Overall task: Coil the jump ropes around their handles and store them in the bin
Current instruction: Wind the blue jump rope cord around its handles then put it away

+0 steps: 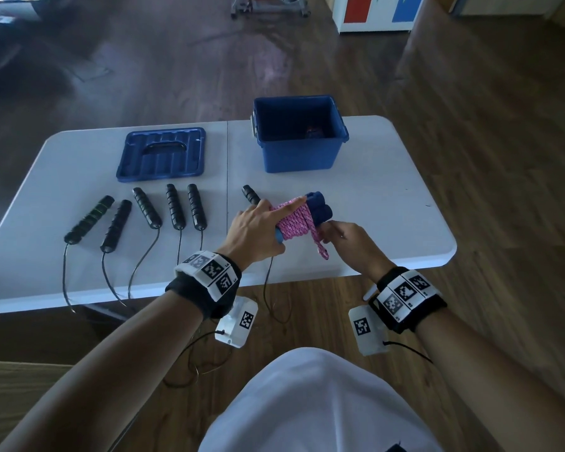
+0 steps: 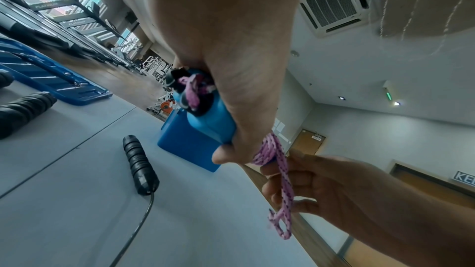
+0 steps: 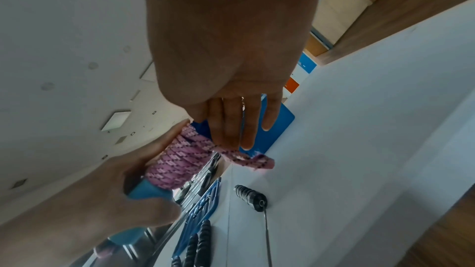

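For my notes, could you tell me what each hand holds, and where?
Left hand grips the blue handles below the pink rope coil; right hand pinches its loose end.

We see bare forearms, each with a black wrist band [image 1: 206, 288] carrying white panels printed with black square codes. A white box [image 1: 237, 322] with one such code hangs under the left wrist, another [image 1: 367, 329] under the right, both trailing thin black cables. A white garment [image 1: 313, 406] covers the torso.
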